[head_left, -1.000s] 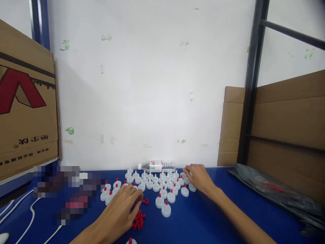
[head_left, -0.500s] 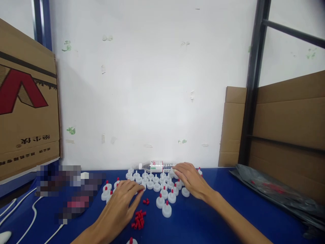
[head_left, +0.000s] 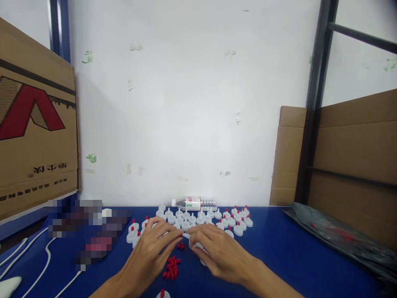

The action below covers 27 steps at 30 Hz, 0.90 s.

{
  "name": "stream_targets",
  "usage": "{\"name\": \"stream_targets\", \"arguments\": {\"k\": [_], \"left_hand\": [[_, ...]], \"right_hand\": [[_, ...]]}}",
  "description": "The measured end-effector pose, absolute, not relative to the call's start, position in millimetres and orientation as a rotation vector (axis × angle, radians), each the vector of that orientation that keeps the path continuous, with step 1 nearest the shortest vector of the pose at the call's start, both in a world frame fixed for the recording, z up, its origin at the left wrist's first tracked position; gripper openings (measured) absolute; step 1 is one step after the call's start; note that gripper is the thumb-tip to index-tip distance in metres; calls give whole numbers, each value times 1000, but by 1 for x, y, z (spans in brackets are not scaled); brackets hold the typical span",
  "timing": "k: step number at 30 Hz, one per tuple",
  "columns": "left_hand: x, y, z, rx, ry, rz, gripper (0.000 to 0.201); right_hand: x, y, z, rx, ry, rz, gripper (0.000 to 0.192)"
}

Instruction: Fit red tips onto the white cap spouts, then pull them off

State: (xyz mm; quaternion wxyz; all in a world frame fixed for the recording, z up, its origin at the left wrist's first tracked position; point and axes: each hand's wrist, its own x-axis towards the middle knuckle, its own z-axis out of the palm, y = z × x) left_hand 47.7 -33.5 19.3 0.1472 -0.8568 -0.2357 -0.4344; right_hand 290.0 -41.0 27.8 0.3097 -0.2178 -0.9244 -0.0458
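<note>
Both hands are meeting near the front middle of the blue desk [head_left: 294, 256]. The left hand [head_left: 151, 250] is lying palm down with its fingers curled, the fingertips pinching toward a small white cap [head_left: 187, 236] that sits between the two hands. The right hand [head_left: 217, 252] is curling over from the other side, its fingertips touching the same white cap; whether either hand is fully closing on it cannot be told, since the fingers are covering most of it.

Just below the left hand's fingers, a loose heap of small red tips [head_left: 171, 268] is lying on the desk, with a couple more red tips [head_left: 180, 246] sitting between the hands. Behind the hands, a crowd of white caps with red tips [head_left: 238, 219] is standing upright in rough rows, spreading from left of the left hand across to the right. One more such cap [head_left: 163, 294] is peeking in at the bottom edge.

Farther back, against the white wall, a clear water bottle [head_left: 194, 203] is lying on its side; its label is red and white, but the writing is too small to read. On the left, a cardboard box [head_left: 34, 136] is showing a large red V-shaped mark and upside-down printed characters, too unclear to read for certain. White cables [head_left: 40, 252] are trailing across the desk's left side, and a dark plastic bag [head_left: 338, 236] is lying on the right.
</note>
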Motion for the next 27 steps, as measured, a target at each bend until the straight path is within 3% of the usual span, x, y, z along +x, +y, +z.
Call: {"name": "stream_targets", "arguments": {"k": [9, 16, 22, 27], "left_hand": [[44, -30, 10, -2537, -551, -1329, 24], [47, -31, 18, -2471, -584, -1238, 13], [49, -35, 9, -2611, -695, -1161, 30], [47, -38, 1, -2746, -766, -1099, 31]], "right_hand": [[291, -40, 22, -507, -2514, -187, 31], [288, -45, 24, -441, -2502, -403, 22], [277, -55, 29, -342, -2337, -760, 25], [272, -54, 24, -287, -2230, -813, 24]]}}
